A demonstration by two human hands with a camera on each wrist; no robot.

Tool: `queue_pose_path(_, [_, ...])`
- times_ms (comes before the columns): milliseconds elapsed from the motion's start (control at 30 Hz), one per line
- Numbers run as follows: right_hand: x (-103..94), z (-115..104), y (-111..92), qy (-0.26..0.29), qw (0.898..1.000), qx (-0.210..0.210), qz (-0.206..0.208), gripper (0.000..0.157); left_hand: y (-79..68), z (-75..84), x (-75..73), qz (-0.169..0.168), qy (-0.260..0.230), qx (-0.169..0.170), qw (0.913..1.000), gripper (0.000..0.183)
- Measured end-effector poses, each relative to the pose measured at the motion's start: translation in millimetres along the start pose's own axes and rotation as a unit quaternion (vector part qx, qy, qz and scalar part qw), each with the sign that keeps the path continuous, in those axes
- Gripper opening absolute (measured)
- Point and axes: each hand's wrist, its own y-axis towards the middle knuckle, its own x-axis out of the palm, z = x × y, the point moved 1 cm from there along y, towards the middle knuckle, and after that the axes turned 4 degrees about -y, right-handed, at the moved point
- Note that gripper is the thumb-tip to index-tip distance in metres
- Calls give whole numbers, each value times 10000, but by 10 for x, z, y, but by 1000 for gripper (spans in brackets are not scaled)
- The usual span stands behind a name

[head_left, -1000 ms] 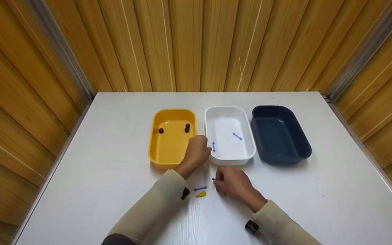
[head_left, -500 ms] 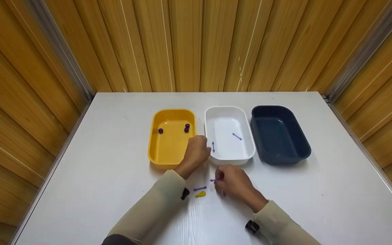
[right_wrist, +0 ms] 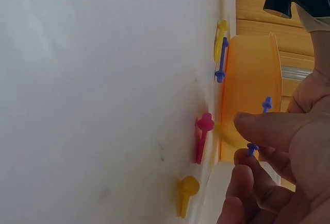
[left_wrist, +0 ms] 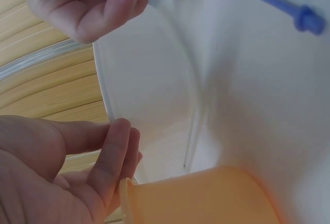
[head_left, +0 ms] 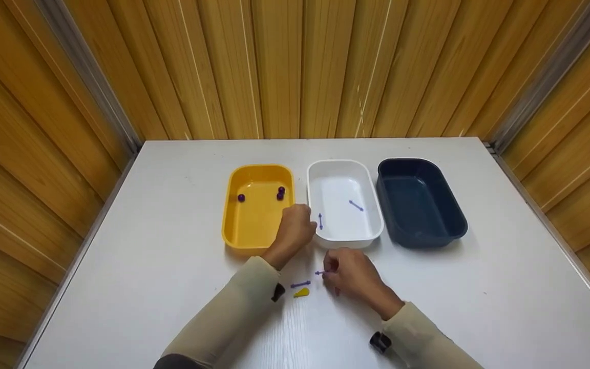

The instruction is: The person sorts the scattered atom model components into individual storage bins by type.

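From where I stand, the right hand (head_left: 351, 274) is just in front of the white tub (head_left: 338, 179), on the side toward the tabletop's near edge, pinching a purple stick (head_left: 319, 272) between thumb and fingers. The stick's collared ends poke out either side of the grip, above the tabletop (head_left: 182, 215).

The left hand (head_left: 295, 225) is at the white tub's near left corner, beside the yellow tub (head_left: 254, 220). Its thumb and fingertips are drawn together at the white rim; I can't tell whether they grip it.

Nearer the tabletop's near edge, a loose purple stick (head_left: 300, 284) lies just beside a yellow piece (head_left: 301, 292) with one rounded end. Low down by the right hand are a pink piece (right_wrist: 205, 123) and a round-headed yellow pin (right_wrist: 188, 185), both on the tabletop.

The three tubs stand in a row toward the far edge, the dark blue tub (head_left: 418, 205) closest to the tabletop's right edge. The yellow one holds three dark purple balls (head_left: 241, 198), two touching near its right wall. In the white one lie two purple sticks (head_left: 356, 205), well apart, one by the left wall.
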Motion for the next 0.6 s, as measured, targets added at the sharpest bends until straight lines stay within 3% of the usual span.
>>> queue_pose_path(333, [-34,-20,10,279,9996,20,92,13,4,-14,-1,91,141,240,9996,14])
queue_pose_path(600, [-87,-34,-11,62,9988,138,469,7,4,-21,2,194,204,373,9989,11])
